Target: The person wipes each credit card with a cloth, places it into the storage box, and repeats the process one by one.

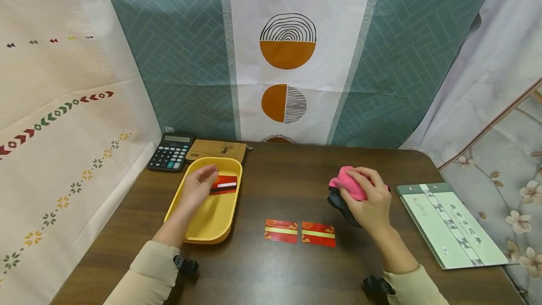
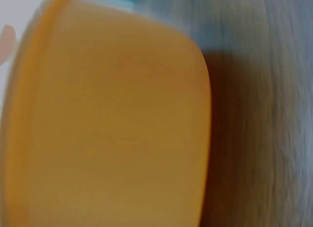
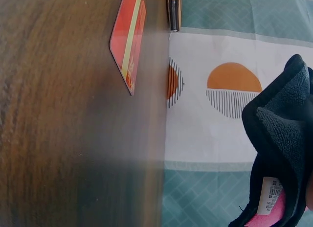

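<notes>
My left hand (image 1: 198, 187) reaches over the yellow tray (image 1: 234, 201), its fingers loosely bent and nothing visible between them. Beside the fingertips, a red card (image 1: 223, 185) with a dark stripe and a white strip lies in the tray. In the left wrist view the tray's outer wall (image 2: 122, 119) fills much of the picture and the hand is out of sight. My right hand (image 1: 371, 199) grips a bunched cloth (image 1: 348, 183), pink on one side and dark grey on the other, held above the table. The right wrist view shows the cloth's dark folds (image 3: 283, 129) and a white label.
Two red cards with yellow stripes, a left one (image 1: 281, 231) and a right one (image 1: 318, 234), lie on the brown table (image 1: 279, 178). Behind the tray are a calculator (image 1: 171, 152) and a tan notebook (image 1: 217, 150). A pale green binder (image 1: 450, 225) lies at the right.
</notes>
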{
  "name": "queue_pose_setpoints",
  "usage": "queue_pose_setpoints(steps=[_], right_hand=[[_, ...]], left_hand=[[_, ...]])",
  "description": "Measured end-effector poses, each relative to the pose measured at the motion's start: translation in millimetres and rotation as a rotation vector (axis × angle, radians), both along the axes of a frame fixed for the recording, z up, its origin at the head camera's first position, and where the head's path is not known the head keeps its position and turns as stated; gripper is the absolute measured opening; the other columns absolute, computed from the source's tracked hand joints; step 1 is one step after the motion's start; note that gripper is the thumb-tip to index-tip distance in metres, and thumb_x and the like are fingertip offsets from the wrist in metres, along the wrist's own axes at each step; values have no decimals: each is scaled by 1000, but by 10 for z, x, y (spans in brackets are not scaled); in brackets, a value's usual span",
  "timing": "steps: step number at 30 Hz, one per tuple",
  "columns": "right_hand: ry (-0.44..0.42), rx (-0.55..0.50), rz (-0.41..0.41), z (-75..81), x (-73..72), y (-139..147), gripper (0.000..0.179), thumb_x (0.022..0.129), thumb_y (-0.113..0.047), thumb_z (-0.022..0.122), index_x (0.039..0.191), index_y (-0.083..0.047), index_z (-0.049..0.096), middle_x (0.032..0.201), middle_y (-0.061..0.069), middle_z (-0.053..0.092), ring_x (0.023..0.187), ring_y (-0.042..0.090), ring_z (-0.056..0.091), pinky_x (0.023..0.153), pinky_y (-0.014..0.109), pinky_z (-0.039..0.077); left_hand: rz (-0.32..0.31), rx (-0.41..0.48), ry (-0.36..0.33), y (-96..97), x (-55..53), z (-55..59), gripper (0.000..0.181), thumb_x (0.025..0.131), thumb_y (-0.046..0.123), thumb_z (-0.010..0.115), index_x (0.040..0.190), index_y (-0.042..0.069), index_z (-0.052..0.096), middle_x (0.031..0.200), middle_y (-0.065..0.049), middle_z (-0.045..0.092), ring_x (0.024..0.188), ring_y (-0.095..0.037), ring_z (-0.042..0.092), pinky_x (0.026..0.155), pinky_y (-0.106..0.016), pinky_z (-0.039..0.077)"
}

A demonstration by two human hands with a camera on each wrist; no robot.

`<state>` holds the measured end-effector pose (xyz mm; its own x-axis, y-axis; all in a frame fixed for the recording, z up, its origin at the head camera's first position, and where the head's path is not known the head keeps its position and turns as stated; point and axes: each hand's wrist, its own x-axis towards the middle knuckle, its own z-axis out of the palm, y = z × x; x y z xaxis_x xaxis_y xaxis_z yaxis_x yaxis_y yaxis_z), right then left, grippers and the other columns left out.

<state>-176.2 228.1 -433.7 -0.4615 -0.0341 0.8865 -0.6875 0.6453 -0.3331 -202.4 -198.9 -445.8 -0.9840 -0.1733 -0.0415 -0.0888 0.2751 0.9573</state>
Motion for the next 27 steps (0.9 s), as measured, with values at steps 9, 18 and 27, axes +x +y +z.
queue_pose_setpoints(steps=[9,18,27], right_hand=[[-19,-50,20,16,6,35,38,73,-15,79,110,-6,78,108,18,68,94,32,62,85,8,44],[-34,-95,31,-15,4,85,42,67,-6,84,109,-4,78,108,19,68,94,32,60,85,9,45],[-44,-82,33,-45,4,83,42,67,-7,84,109,-6,78,106,16,68,92,30,61,82,8,43]], left_hand=[[-136,46,148,339,277,191,39,100,19,67,132,-2,63,125,-16,70,114,-27,66,94,-26,56],[-305,45,155,789,593,151,29,97,21,70,125,12,70,119,-7,73,110,-19,69,96,-29,56],[-565,41,186,1116,740,-228,29,96,7,70,123,-2,68,120,-22,69,111,-36,67,94,-32,57]])
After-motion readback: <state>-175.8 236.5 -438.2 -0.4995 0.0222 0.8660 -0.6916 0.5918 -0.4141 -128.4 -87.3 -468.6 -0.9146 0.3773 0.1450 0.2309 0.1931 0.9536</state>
